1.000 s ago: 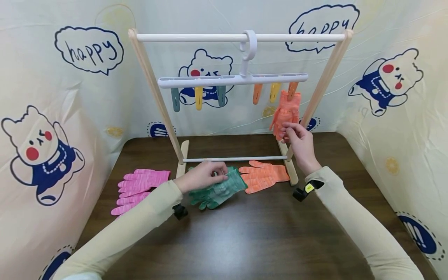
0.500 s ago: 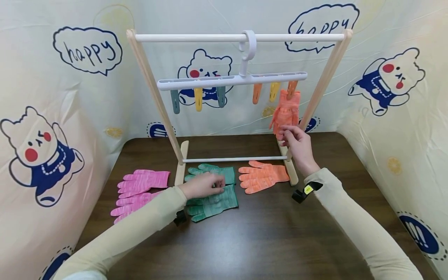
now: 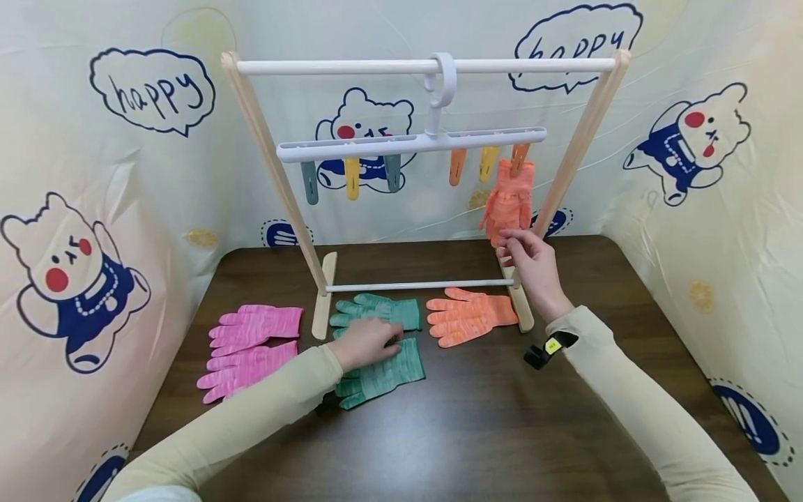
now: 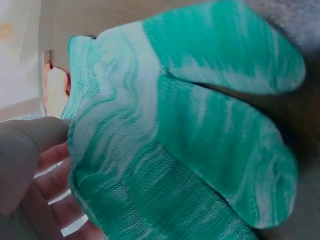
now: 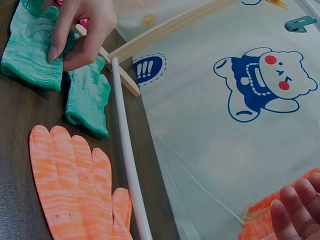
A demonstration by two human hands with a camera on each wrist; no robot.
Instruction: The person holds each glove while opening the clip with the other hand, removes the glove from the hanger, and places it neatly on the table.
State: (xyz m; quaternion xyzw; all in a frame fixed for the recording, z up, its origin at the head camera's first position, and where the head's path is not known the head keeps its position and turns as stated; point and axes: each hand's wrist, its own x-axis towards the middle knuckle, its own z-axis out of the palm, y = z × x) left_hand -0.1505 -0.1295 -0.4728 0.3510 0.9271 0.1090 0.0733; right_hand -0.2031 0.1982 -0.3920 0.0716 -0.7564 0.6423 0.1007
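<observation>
Left hand (image 3: 366,343) is down on the near green glove (image 3: 383,373) in the head view, fingers curled over its cuff end and pinching the knit against the table (image 3: 477,432). Just beyond its knuckles lies the second green glove (image 3: 376,312), and off to its outer side sit two pink gloves (image 3: 247,345). Right hand (image 3: 533,268) is raised further back, thumb and fingertips pinched on the lower edge of the hanging orange glove (image 3: 509,199), which dangles from an orange peg (image 3: 518,159) on the white hanger (image 3: 410,143). Below that hand's wrist a flat orange glove (image 3: 470,319) lies on the table, beside the wooden rack's (image 3: 580,143) foot.

Over to the left wrist view: green glove (image 4: 180,150) fills nearly everything, its fabric bunched, with the fingers (image 4: 55,200) tucked under its edge at lower left.

Now the right wrist view: only the right fingertips (image 5: 295,212) show at the bottom corner, touching a scrap of orange knit (image 5: 260,225). Far below them the flat orange glove (image 5: 80,185) lies palm-flat beside the white bottom rail (image 5: 127,155), and the left hand (image 5: 80,30) grips the green glove (image 5: 30,50).
</observation>
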